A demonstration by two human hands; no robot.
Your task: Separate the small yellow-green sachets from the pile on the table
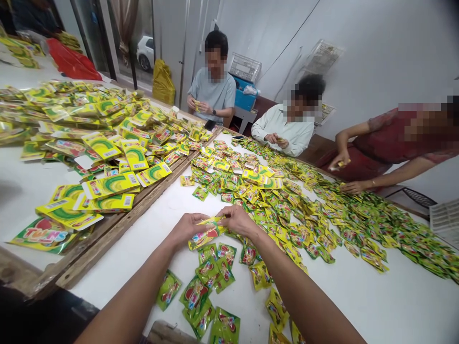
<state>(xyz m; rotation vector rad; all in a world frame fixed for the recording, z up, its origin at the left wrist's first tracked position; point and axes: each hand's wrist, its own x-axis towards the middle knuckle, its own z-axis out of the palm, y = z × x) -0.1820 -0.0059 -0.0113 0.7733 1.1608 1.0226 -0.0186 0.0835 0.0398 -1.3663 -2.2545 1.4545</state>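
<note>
Between my two hands is a small yellow and green printed carton (205, 236), tilted above the white table (158, 234). My left hand (188, 228) grips its left end. At the other end, the fingers of my right hand (234, 220) are closed on it near the top; the exact fingertips are partly hidden. Just below lie several green sachets (208, 272) with red fruit prints, loosely overlapping. Several yellow sachets (276, 306) lie beside my right forearm. A broad heap of green and yellow sachets (258, 200) begins right behind my right hand.
Left of a wooden table edge (143, 205), flat yellow cartons (111, 186) are piled high. Across the table sit a person in light blue (211, 93) and a person in pale green (283, 124); a person in dark red (380, 138) reaches over the sachets at right.
</note>
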